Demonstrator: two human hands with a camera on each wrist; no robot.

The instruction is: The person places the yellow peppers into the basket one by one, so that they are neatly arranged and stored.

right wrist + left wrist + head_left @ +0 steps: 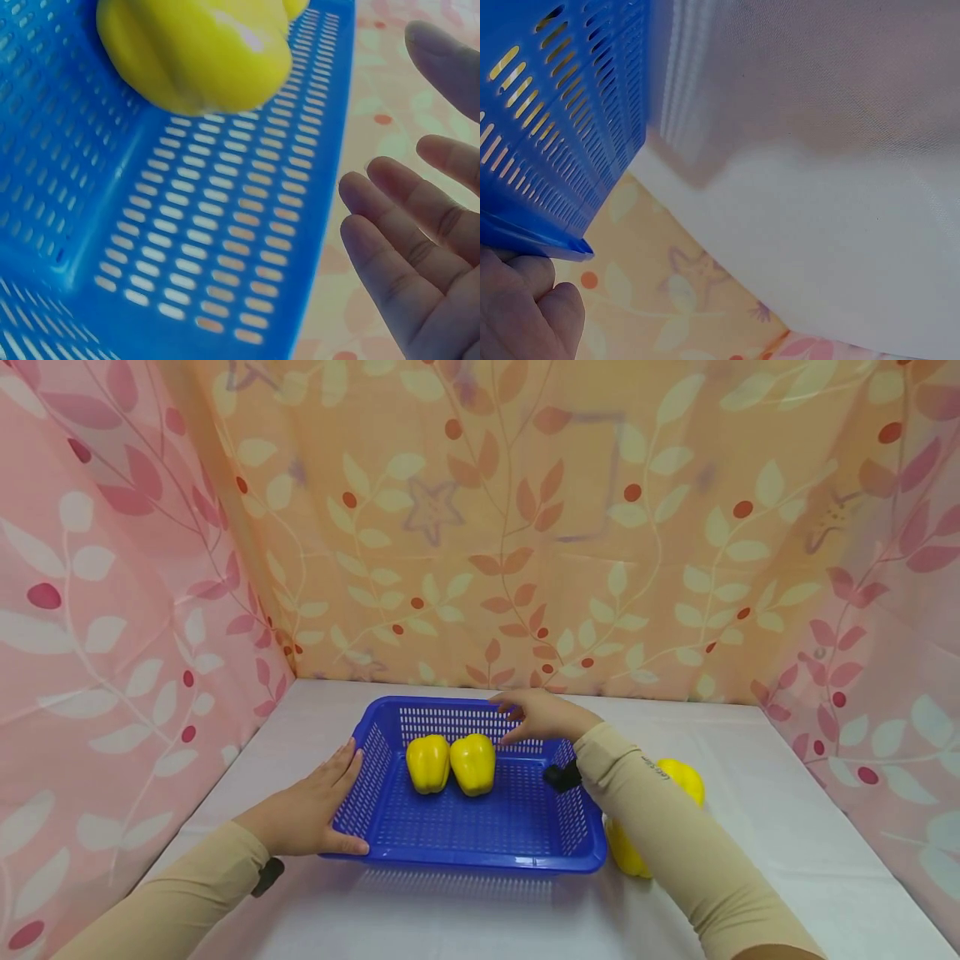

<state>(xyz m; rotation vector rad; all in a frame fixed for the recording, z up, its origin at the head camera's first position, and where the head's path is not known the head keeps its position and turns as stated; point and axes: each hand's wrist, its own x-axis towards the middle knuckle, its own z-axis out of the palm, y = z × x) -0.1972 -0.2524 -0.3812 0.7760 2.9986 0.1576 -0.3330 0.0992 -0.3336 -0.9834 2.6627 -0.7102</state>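
Note:
A blue perforated plastic basket stands on the white-covered table, with two yellow bell peppers side by side inside it, toward the back left. My left hand rests at the basket's left front corner, fingers along the left rim and thumb on the front rim. Over the basket's back right part hovers my right hand, its fingers spread and loosely bent, holding nothing. In the right wrist view these fingers are apart from the basket wall and from the yellow pepper. More yellow peppers lie right of the basket, partly hidden by my right sleeve.
A white cloth covers the table. Behind it hangs an orange leaf-patterned curtain, with pink patterned curtains on both sides. A dark wrist camera hangs beneath my right sleeve, over the basket.

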